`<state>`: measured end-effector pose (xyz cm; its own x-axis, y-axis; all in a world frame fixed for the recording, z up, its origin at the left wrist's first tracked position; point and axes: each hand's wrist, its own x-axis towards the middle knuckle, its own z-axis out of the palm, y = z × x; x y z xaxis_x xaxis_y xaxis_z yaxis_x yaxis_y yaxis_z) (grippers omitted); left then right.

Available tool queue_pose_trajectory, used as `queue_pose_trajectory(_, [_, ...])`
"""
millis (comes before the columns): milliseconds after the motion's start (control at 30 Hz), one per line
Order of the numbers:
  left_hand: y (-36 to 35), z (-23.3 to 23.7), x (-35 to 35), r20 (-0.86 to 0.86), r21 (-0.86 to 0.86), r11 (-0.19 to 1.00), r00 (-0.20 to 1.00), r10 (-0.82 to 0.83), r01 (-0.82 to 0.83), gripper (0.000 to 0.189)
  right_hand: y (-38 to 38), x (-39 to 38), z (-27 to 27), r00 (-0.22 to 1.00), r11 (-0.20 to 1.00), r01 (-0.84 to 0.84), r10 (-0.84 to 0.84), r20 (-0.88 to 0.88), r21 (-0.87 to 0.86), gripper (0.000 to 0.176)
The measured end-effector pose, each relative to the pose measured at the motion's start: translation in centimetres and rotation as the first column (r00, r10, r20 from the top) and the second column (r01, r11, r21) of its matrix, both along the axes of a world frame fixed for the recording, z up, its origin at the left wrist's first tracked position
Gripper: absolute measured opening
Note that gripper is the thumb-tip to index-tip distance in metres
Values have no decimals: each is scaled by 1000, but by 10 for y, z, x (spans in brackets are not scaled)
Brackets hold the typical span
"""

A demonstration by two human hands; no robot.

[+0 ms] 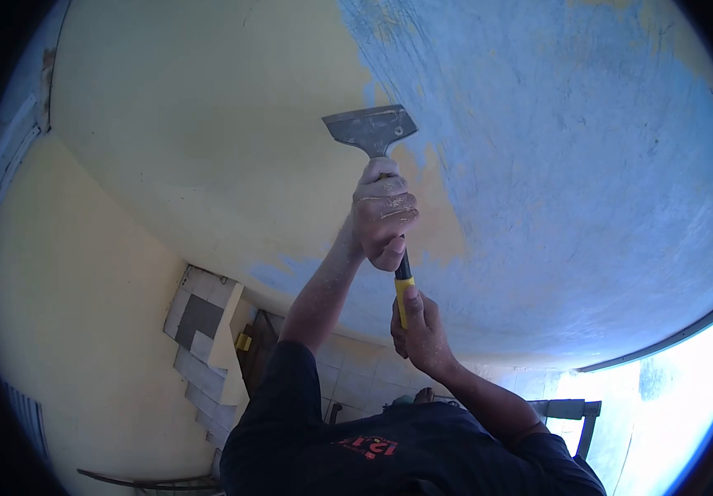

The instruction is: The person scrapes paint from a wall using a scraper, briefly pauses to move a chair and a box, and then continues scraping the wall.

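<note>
Both hands grip a long-handled wall scraper [370,129] with a wide grey metal blade and a black and yellow handle. My left hand [385,217] is closed around the upper shaft just below the blade, its fingers coated in pale dust. Lower down, my right hand [419,329] wraps the yellow grip, thumb along it. The blade is over the wall [571,182], beside a ragged border between cream paint and a scratched blue area. Whether its edge touches the surface cannot be made out.
Tiled steps [199,331] rise at the lower left by a cream side wall [83,306]. A dark metal frame [567,409] stands behind my body at lower right, near a bright opening [662,413]. A curved dark bar [150,482] lies at the bottom left.
</note>
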<state>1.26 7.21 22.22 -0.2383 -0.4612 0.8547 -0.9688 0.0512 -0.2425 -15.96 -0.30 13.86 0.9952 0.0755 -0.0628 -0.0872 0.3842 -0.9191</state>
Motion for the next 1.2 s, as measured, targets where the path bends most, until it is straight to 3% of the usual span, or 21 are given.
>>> queue_pose_trajectory(167, [0, 18, 8, 38, -31, 999, 999, 18, -17, 43, -6, 14, 12, 998, 997, -63, 63, 4, 39, 52])
queue_pose_trajectory(333, [1, 54, 25, 168, -162, 986, 984, 67, -39, 43, -18, 47, 34, 985, 991, -80, 94, 142, -107, 54])
queue_pose_trajectory(467, [10, 71, 29, 197, -112, 986, 970, 141, -120, 45, -14, 53, 52, 979, 987, -2, 35, 202, -161, 53])
queue_pose_trajectory(533, [2, 60, 32, 212, -224, 973, 977, -16, 64, 44, -13, 41, 45, 978, 985, 28, 8, 210, -171, 52])
queue_pose_trajectory(600, [-7, 34, 21, 162, -306, 941, 982, -99, 145, 44, -9, 19, 31, 990, 992, 0, 18, 142, -126, 50])
queue_pose_trajectory(700, [-2, -3, 0, 121, -131, 991, 993, -11, 27, 36, -16, -2, -7, 988, 994, -106, 109, 107, -30, 46])
queue_pose_trajectory(733, [-1, -11, -7, 136, -104, 995, 991, 12, 2, 34, -21, -6, -13, 970, 975, -215, 208, 128, 49, 49])
queue_pose_trajectory(767, [-2, -20, -13, 127, -92, 996, 992, -3, 15, 32, -24, -9, -18, 940, 938, -324, 304, 156, 124, 53])
queue_pose_trajectory(833, [-5, -29, -22, 115, -88, 996, 993, -12, 23, 31, -32, -19, -28, 922, 903, -375, 338, 191, 210, 50])
queue_pose_trajectory(900, [-12, -27, -33, 60, 113, 990, 994, -92, 85, 31, -35, -27, -40, 900, 857, -430, 380, 215, 285, 47])
queue_pose_trajectory(933, [-20, -21, -35, 54, 99, 992, 995, -81, 75, 31, -36, -28, -52, 884, 817, -462, 393, 253, 344, 50])
queue_pose_trajectory(967, [-30, -14, -34, 73, 62, 983, 981, -178, 174, 33, -39, -29, -57, 867, 773, -493, 404, 291, 398, 54])
queue_pose_trajectory(1000, [-39, -10, -34, 100, 26, 962, 957, -274, 273, 35, -39, -30, -51, 896, 793, -444, 373, 242, 418, 56])
queue_pose_trajectory(1033, [-46, -11, -34, 104, 8, 964, 959, -265, 266, 35, -42, -28, -51, 893, 797, -449, 384, 234, 403, 56])
queue_pose_trajectory(1100, [-56, -12, -31, 95, -85, 944, 946, -310, 318, 41, -46, -18, -51, 788, 563, -612, 495, 366, 556, 57])
queue_pose_trajectory(1200, [-53, -10, -25, -1, -20, 949, 950, -314, 314, 46, -51, -21, -33, 827, 654, -560, 477, 298, 508, 58])
